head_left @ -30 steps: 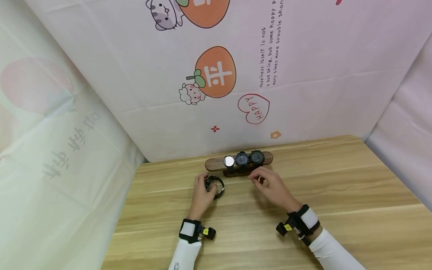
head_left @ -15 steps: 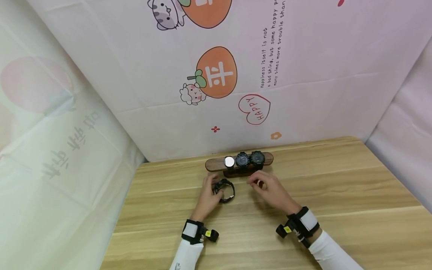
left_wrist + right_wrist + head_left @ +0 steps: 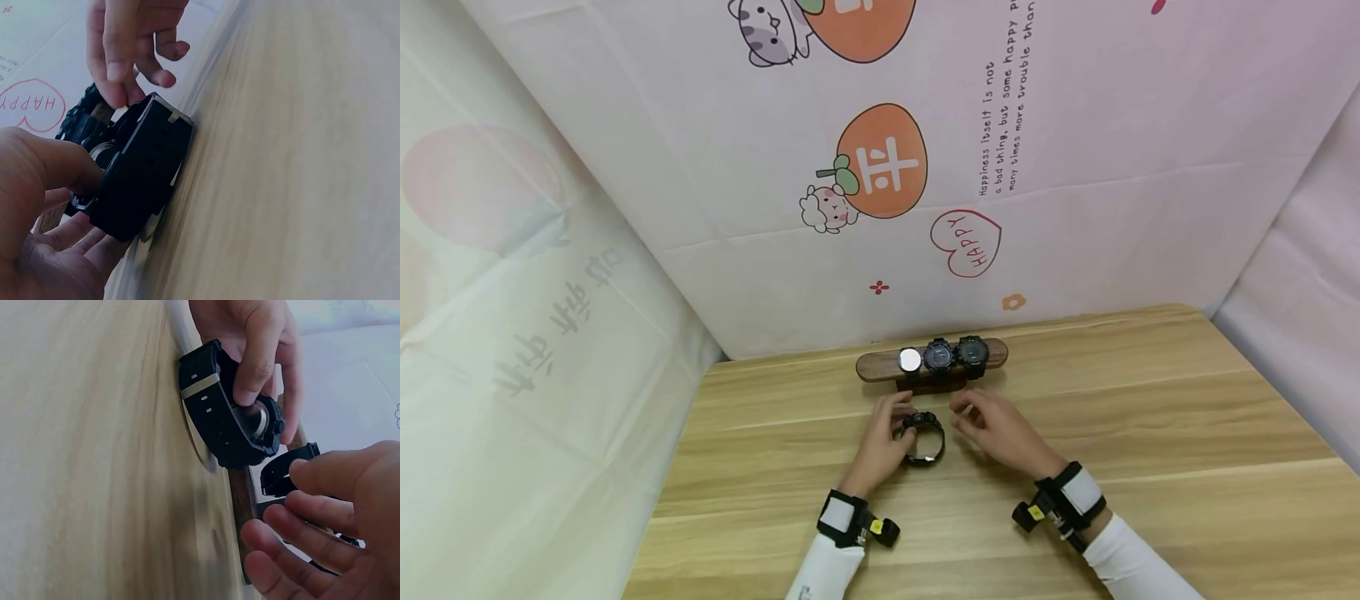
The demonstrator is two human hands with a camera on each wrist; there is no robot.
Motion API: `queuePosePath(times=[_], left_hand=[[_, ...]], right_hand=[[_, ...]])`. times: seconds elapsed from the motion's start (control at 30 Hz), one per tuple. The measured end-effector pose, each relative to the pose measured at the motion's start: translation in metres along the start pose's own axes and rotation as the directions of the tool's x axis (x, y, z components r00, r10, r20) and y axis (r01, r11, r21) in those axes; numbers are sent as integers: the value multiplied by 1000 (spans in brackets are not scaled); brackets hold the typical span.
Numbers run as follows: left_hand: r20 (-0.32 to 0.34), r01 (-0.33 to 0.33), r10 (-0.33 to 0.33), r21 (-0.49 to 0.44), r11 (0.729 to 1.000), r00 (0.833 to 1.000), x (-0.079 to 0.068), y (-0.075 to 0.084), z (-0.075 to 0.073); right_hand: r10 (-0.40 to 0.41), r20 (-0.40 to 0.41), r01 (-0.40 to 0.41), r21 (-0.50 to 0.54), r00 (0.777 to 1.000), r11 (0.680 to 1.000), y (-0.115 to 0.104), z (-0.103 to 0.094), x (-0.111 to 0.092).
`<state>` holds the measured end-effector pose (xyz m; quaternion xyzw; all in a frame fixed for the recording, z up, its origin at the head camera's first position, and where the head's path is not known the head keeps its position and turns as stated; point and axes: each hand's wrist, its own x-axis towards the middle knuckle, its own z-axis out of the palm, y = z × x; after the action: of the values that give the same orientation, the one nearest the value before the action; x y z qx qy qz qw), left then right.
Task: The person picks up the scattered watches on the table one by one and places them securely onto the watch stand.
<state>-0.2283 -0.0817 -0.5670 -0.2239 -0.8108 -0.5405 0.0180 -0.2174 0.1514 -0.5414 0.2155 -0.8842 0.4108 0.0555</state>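
My left hand [image 3: 880,446] pinches a black digital-style wristwatch [image 3: 144,169] by its case, with the thumb inside the closed strap loop and fingers outside. In the right wrist view the wristwatch [image 3: 209,415] stands on its side close over the table, showing its strap holes and a pale band across the strap. Loosely bent, my right hand [image 3: 1000,425] hovers just right of the loop and holds nothing. Behind both hands, a dark wooden watch stand [image 3: 876,367] carries a watch with a bright white face [image 3: 910,360] and two black watches, one being the rightmost watch [image 3: 973,352].
The stand's left end is bare wood. Light wood-grain tabletop [image 3: 1150,433] extends to both sides and toward the person. A printed white cloth [image 3: 760,283] rises behind the table's back edge, with more cloth [image 3: 587,350] along the left.
My left hand has carried the wristwatch right and slightly toward the person, close to the right hand, its loop turning a little. The right hand has lowered slightly from the stand's front.
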Motion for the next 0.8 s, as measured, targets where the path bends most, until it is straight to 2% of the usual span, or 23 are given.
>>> queuePosePath(times=[0.27,0.4,0.67,0.8], left_hand=[[36,21,-20,-46,999,999,0,1,12],[43,41,-39,-45,998,998,0,4,14],[7,17,-17,-22,1000,1000,1,4,13],[-14,26,-26,-7,1000,1000,0,4,13]], right_hand=[[40,96,-39,-4,995,999,2,5,-2],[54,108,-53,-11,993,999,0,5,-2],[129,133,-136,44,983,990,-2,6,-3],[135,142,-145,63,981,987,-1,8,-3]])
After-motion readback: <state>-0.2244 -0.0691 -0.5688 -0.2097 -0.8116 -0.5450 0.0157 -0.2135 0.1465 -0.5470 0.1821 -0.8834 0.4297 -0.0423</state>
